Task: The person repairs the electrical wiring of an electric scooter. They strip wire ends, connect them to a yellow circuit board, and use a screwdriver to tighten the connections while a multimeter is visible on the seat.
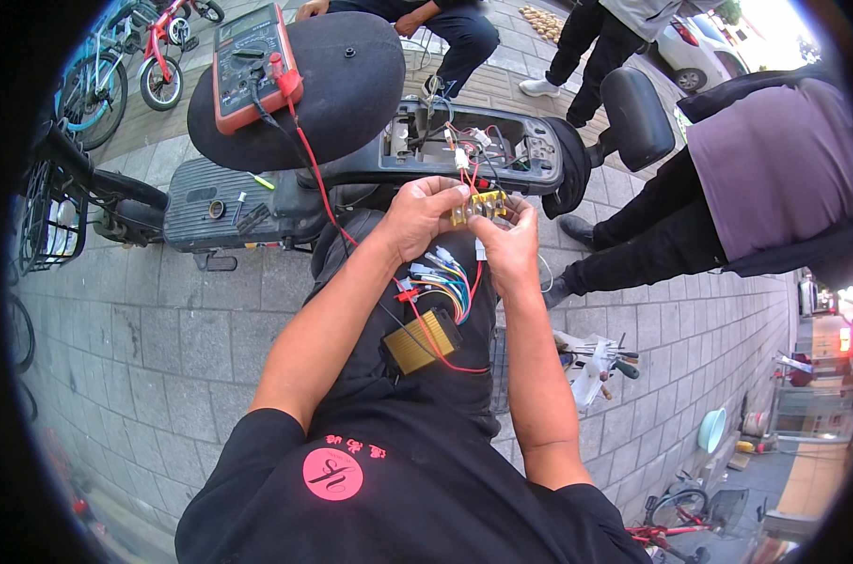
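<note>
Both my hands hold a yellow terminal block (480,209) above my lap, in front of the scooter's open seat compartment (530,155). My left hand (419,218) pinches its left end; my right hand (509,246) grips the right end with the thumb on its near edge. Red wires with a white connector (461,158) run up from the block into the compartment. On my thighs lies a gold finned controller box (412,348), its bundle of coloured wires (457,287) ending in several white plugs. A red test lead (320,183) loops down past my left wrist to my lap.
A red multimeter (251,70) rests on the tilted black seat (351,94). Tape and small tools lie on the footboard (196,193). Screwdrivers (624,362) sit in a tray by my right knee. People stand at the right (774,169) and across the scooter.
</note>
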Demonstrator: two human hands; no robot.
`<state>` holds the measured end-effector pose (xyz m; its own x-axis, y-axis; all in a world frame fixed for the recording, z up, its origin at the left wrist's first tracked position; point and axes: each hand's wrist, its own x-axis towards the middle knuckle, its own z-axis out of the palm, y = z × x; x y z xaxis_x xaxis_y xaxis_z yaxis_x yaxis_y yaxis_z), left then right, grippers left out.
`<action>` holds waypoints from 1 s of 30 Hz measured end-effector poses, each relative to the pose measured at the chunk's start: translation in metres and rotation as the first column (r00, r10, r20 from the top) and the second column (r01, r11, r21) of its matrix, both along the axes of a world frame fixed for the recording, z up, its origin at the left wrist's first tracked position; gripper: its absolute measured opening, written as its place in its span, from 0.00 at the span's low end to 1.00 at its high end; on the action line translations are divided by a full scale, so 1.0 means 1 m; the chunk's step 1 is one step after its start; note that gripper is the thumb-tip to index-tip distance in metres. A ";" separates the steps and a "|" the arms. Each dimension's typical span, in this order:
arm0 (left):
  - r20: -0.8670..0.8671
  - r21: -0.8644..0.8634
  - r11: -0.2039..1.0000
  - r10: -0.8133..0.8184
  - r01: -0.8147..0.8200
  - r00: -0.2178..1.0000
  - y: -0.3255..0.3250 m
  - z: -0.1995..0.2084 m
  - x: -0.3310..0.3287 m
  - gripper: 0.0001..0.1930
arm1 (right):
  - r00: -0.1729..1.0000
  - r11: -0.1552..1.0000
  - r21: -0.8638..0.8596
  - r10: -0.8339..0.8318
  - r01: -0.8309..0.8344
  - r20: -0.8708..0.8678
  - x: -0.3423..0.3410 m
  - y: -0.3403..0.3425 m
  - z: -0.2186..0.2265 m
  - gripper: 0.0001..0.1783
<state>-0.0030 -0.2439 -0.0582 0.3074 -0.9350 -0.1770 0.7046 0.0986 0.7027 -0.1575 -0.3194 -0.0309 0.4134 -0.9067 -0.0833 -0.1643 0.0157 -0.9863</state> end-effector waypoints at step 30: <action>0.017 0.004 1.000 0.017 -0.017 1.000 -0.001 -0.001 -0.002 0.10 | 0.976 0.948 0.314 -0.014 -0.056 0.218 0.007 -0.009 0.001 0.37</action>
